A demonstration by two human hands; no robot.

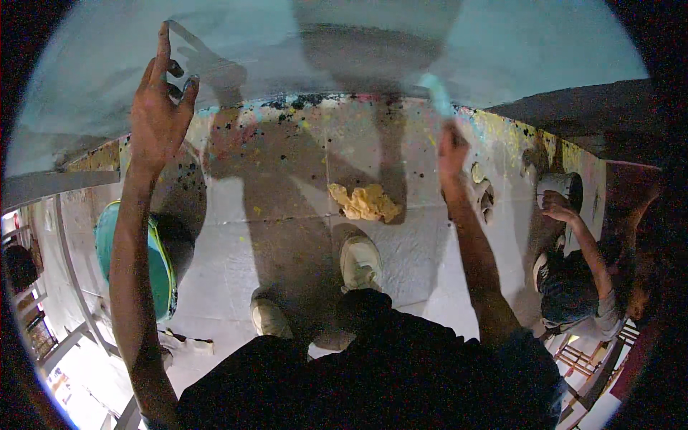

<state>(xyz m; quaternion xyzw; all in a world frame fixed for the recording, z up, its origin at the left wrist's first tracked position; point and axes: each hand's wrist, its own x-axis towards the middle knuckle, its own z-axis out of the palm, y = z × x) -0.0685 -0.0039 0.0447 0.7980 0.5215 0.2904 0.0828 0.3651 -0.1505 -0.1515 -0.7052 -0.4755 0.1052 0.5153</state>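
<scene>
Hands: three in all. Two are the wearer's, one left hand (159, 118) and one right hand (453, 149); the third is a co-worker's hand (557, 206). Only one co-worker (579, 294) shows. The wearer has two forearms in view, one left forearm (132, 287) and one right forearm (476, 254), and two shoes (360, 261). There are two buckets, one green bucket (160, 278) and one pale bucket (552, 183), one blurred blue tool (437, 97) and one crumpled cloth (364, 203). Paint specks (283, 156) are too many to count.
</scene>
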